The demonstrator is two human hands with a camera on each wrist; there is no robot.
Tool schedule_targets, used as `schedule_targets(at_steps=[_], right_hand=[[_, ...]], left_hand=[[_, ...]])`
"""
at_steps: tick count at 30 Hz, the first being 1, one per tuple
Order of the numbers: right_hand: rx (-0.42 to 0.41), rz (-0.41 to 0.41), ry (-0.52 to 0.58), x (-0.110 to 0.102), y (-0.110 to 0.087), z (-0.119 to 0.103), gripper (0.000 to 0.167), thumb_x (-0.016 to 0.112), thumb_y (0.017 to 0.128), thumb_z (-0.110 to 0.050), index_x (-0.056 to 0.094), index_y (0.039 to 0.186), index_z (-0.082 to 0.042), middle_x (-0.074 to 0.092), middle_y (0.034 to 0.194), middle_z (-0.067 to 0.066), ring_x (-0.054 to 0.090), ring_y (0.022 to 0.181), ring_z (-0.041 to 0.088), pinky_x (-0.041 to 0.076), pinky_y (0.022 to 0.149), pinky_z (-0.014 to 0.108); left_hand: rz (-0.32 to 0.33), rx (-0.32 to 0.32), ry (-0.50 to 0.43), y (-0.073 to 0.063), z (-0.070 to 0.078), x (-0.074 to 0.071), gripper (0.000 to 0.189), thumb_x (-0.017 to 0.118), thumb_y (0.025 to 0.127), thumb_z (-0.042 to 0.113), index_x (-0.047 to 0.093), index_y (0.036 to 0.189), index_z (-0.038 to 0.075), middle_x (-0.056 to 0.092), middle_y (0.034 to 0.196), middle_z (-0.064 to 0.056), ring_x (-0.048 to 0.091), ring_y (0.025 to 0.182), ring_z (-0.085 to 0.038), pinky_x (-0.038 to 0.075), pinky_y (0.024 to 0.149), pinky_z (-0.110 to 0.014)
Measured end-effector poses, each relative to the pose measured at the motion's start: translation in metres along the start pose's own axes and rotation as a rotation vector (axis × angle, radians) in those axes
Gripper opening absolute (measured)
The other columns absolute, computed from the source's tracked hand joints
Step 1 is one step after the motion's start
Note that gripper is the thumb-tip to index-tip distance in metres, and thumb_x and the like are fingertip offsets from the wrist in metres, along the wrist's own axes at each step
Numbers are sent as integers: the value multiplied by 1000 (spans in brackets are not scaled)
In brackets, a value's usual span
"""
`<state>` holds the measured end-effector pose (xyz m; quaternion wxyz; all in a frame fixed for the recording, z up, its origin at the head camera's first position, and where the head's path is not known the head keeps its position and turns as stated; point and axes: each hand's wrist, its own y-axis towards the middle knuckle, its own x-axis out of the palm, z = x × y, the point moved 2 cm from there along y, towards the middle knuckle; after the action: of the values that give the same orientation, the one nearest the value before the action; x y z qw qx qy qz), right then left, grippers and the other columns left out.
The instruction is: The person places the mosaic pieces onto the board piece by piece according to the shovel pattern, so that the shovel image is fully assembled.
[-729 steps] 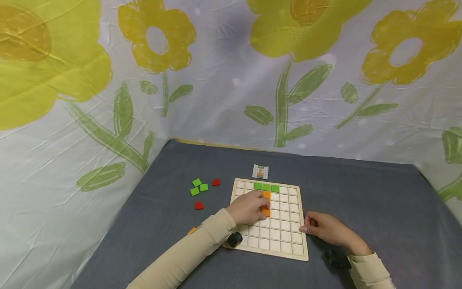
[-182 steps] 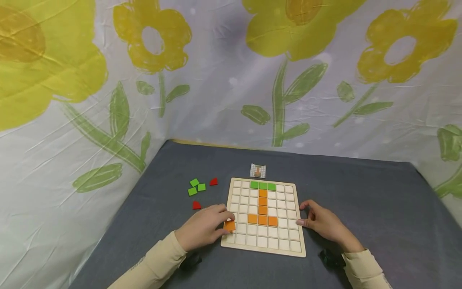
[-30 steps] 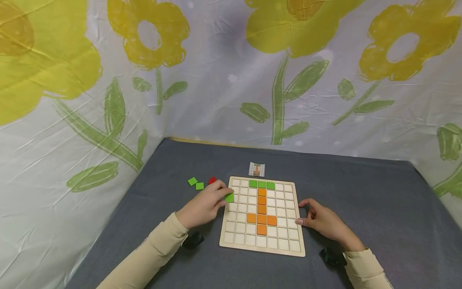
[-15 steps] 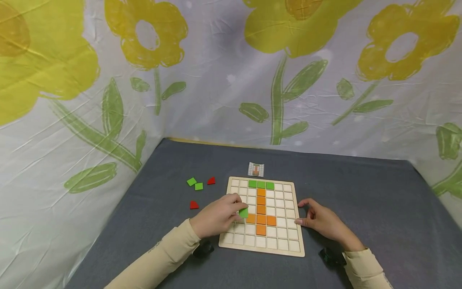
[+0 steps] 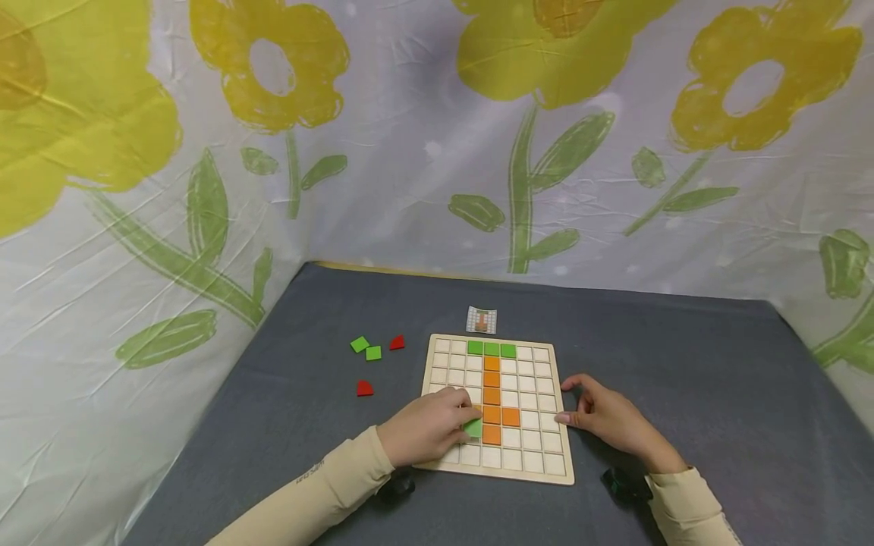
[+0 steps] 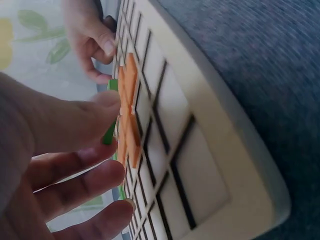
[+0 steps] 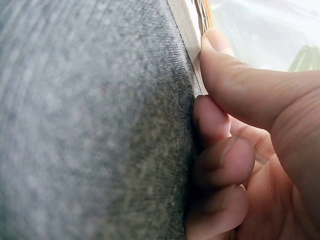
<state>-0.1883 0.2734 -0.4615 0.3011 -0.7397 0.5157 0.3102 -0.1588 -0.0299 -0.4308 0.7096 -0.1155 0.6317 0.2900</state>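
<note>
A pale wooden grid board (image 5: 507,477) lies on the dark tabletop. My left hand (image 5: 430,425) pinches a green square tile (image 5: 473,428) between thumb and fingers, over a cell left of the lowest orange tile (image 5: 492,434). In the left wrist view this green tile (image 6: 111,111) stands tilted beside the orange tiles (image 6: 131,135). Three green tiles (image 5: 492,349) line the board's far row, and a column of orange tiles (image 5: 492,379) runs down from them. My right hand (image 5: 608,417) grips the board's right edge; the right wrist view shows its thumb (image 7: 220,65) on top, fingers curled below.
Left of the board lie two loose green tiles (image 5: 372,353) and two red quarter-round tiles (image 5: 365,389). A small printed pattern card (image 5: 482,320) lies beyond the far edge. A flower-printed curtain (image 5: 410,152) hangs behind the dark cloth-covered table (image 5: 655,334).
Over the last second my left hand has carried the green tile right and nearer, from the board's left edge to beside the orange column. Earlier, more orange tiles were set down. My right hand stays put.
</note>
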Motion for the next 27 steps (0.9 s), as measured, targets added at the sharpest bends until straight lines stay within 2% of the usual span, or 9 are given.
schedule_targets(at_steps=[6,16,21,27], right_hand=[[-11,-2,-1,0,0,-1,55,74,81,-43,51,123,-15,53,69,-2,42,53,11,33,49,24],[-26,8,7,-1,-1,-2,55,73,81,-43,52,122,-14,52,68,-2,42,53,11,34,50,25],[-22,-2,5,-1,0,0,54,74,81,-43,52,122,-15,53,68,-2,43,53,11,34,50,24],[-21,-1,5,-2,0,-1,54,74,81,-43,52,122,-15,53,68,-2,42,53,11,34,49,24]], left_hand=[[-38,-28,17,-2,-2,7,27,72,87,21,69,112,14,60,96,3,53,84,-8,46,73,-19],[7,-7,5,-1,-6,11,26,73,85,22,70,111,17,59,94,4,51,80,-8,44,70,-18],[11,-11,-8,-1,-5,12,26,73,85,21,71,110,17,60,94,4,52,80,-8,44,69,-18],[3,-8,20,-1,-4,11,23,72,86,20,70,109,16,60,94,3,53,80,-9,45,70,-20]])
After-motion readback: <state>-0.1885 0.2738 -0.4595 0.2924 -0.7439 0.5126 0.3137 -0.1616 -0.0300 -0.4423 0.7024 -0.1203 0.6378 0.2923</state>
